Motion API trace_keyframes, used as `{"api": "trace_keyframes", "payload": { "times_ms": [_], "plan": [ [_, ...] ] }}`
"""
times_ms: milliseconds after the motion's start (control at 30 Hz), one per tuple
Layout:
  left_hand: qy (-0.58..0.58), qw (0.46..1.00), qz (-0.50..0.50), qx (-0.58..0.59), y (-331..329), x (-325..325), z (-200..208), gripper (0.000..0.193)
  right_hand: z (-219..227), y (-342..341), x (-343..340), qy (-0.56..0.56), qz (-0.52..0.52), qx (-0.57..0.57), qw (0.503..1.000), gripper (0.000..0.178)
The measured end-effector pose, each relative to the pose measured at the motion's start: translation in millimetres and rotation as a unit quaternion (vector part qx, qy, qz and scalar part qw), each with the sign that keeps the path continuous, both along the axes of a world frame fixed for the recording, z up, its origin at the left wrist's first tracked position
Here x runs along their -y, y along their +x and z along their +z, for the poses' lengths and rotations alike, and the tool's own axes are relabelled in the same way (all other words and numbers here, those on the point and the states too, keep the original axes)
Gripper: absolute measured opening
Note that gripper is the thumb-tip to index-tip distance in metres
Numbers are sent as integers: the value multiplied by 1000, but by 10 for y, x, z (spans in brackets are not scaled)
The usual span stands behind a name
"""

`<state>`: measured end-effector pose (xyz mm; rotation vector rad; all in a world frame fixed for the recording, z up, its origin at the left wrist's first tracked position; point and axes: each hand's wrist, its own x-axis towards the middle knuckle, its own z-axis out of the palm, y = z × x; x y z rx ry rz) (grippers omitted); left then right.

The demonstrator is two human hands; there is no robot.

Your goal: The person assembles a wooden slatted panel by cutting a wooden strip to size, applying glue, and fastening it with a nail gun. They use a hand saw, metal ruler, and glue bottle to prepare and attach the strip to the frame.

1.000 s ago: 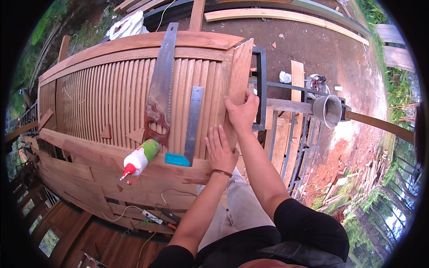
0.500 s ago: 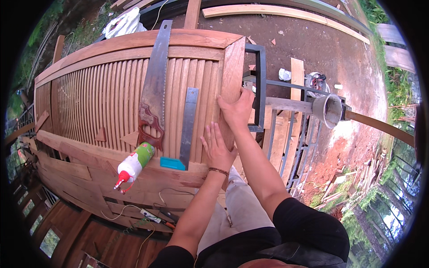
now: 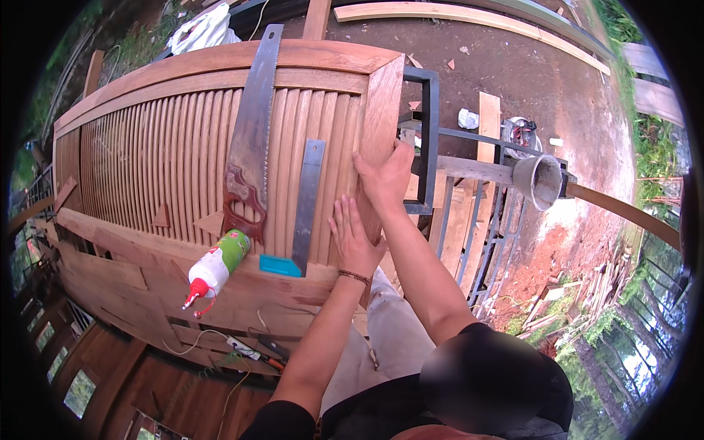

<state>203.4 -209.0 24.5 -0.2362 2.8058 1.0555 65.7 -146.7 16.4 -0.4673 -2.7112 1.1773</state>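
A louvered wooden panel (image 3: 293, 121) lies flat with its slats facing up. My right hand (image 3: 386, 176) spans the panel's right frame rail, thumb at the inner side and fingers bent over the outer edge. Beside it, my left hand (image 3: 355, 238) rests flat with fingers stretched out near the panel's near right corner. A try square (image 3: 306, 205) with a turquoise handle lies just left of that hand. Further left, a handsaw (image 3: 253, 117) with a brown handle lies across the slats. A white and green glue bottle (image 3: 220, 262) with a red nozzle lies at the near edge.
Small wooden triangles (image 3: 161, 215) lie on the slats at left. Beyond the right rail are a black metal frame (image 3: 431, 139), a grey bucket (image 3: 541, 182) and wooden boards (image 3: 458, 227). Below the panel's near side sits a power strip (image 3: 243, 347) with cords.
The whole view has shifted slightly. Both hands keep their places on the panel, and the saw, square and bottle lie as before.
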Motion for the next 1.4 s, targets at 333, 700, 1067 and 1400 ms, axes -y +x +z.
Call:
{"api": "trace_keyframes", "payload": {
  "times_ms": [333,700,1067,1400],
  "plan": [
    [11,1000,3,-9,22,2,-18,118,32,10,-43,-7,11,14,1000,77],
    [2,999,-54,0,-24,168,27,115,-34,-62,-146,67,43,37,996,88],
    [11,995,-102,-7,-17,328,-34,126,36,-11,4,-5,10,-3,1000,70],
    [4,992,-117,-37,-2,431,-114,128,225,-81,83,-113,36,61,991,66]
  ]
}}
